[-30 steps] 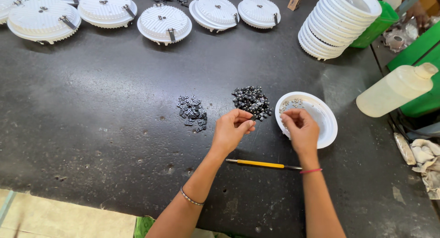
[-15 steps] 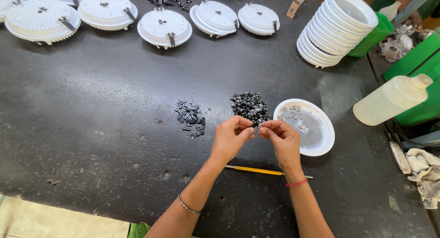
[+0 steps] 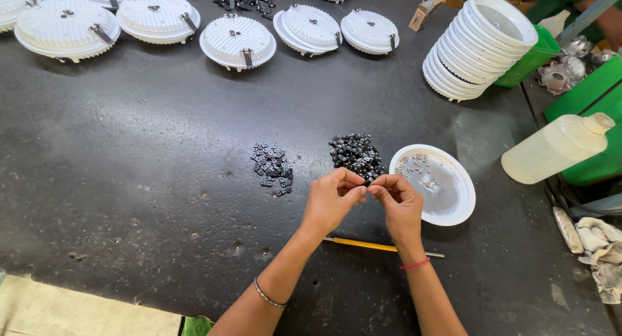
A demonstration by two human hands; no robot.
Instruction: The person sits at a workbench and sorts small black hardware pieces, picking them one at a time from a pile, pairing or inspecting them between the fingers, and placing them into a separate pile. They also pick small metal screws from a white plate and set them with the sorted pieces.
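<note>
Both hands are meeting fingertip to fingertip over the dark table (image 3: 129, 180). The left hand (image 3: 332, 203) and right hand (image 3: 398, 205) are pinching together at one spot, possibly on a small black piece; it is too small to confirm. They are hovering just below the larger pile of black parts (image 3: 356, 156). A smaller pile of black parts (image 3: 272, 169) is lying to the left, apart. A white dish (image 3: 461, 200) holding small screws is sitting just beside the right hand. A yellow-handled screwdriver (image 3: 372, 246) is lying under the wrists.
</note>
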